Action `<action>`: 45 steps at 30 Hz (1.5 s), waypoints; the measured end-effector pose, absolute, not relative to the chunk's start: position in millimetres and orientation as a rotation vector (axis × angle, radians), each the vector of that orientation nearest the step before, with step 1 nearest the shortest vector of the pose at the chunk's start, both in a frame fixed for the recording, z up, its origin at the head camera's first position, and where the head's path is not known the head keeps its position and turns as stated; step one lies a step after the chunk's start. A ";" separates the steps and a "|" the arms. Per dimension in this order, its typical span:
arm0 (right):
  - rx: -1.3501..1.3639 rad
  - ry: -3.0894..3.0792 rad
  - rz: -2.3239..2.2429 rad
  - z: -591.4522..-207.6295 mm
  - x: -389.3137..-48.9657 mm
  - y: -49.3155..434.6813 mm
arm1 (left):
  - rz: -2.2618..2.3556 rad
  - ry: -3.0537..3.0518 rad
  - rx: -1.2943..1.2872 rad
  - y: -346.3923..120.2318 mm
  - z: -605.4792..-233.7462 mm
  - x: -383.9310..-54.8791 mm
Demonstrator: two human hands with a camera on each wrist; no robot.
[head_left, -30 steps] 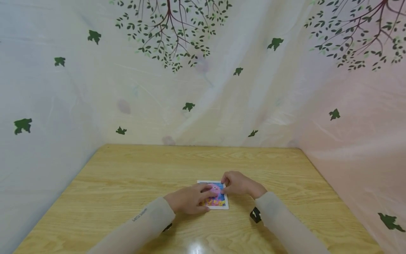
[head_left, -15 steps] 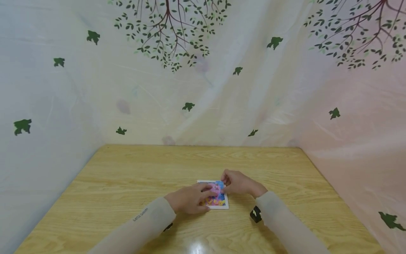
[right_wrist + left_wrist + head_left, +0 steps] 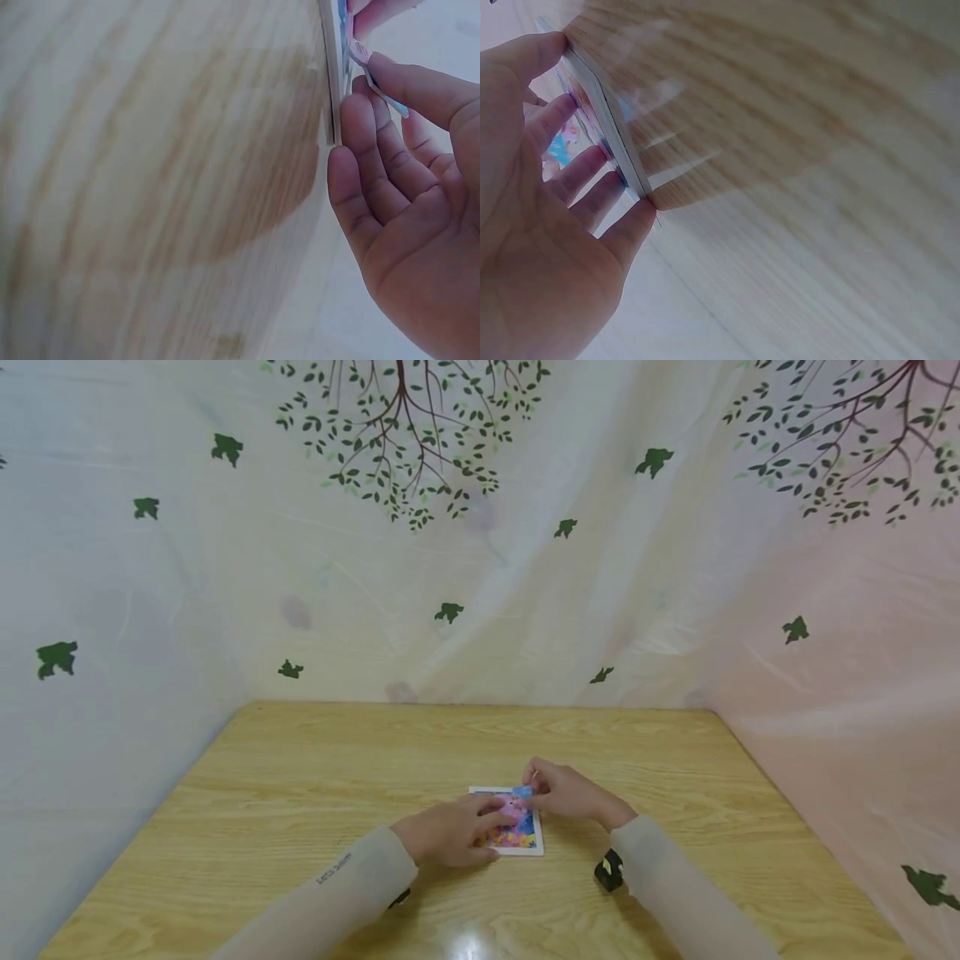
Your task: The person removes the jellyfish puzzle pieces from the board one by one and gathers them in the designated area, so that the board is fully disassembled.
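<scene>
A small jigsaw puzzle (image 3: 529, 841) with a white border lies flat on the table, showing a pink figure on blue with yellow shapes below. My left hand (image 3: 450, 833) rests on its left part, fingers spread over the picture and thumb at the near edge. In the left wrist view, the thumb and little finger touch the board's edge (image 3: 607, 112). At the upper right corner, my right hand (image 3: 568, 790) pinches a thin light blue and pink jigsaw piece (image 3: 398, 107) between thumb and fingers, tilted up from the board. Part of the picture is hidden under the left hand.
The wooden table (image 3: 337, 752) extends around the board on all sides. A cloth backdrop (image 3: 360, 610) printed with leaves and branches hangs behind and along both sides. A dark wrist device (image 3: 609, 870) sits under the right sleeve.
The right hand has risen slightly, and the light blue piece at the upper right corner shows more as it tips up over the picture. The left hand stays in place on the puzzle.
</scene>
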State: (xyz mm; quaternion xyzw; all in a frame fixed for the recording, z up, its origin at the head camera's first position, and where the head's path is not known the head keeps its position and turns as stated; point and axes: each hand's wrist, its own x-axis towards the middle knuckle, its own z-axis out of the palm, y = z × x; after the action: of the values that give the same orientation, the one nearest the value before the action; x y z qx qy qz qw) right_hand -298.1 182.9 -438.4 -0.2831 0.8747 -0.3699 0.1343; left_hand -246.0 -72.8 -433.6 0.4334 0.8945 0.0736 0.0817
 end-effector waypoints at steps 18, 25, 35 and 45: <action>-0.606 2.558 -1.180 -424.2 -293.9 271.2 | 0.238 2.671 1.223 -70.8 -434.0 -239.3; -0.569 2.497 -1.276 -425.4 -292.2 311.6 | 0.236 2.672 1.212 -71.3 -433.7 -238.0; -0.537 2.477 -1.271 -436.5 -286.8 351.2 | 0.228 2.672 1.238 -72.5 -432.8 -237.3; -0.480 2.587 -1.174 -435.4 -281.5 356.3 | 0.235 2.665 1.218 -74.1 -434.9 -241.5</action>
State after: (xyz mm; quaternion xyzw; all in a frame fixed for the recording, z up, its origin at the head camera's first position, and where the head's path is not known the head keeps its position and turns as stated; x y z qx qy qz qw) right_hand -281.5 356.3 -435.4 -0.1653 0.8903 -0.4040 0.1301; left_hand -241.5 -74.1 -434.9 0.4122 0.9020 0.0794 0.1007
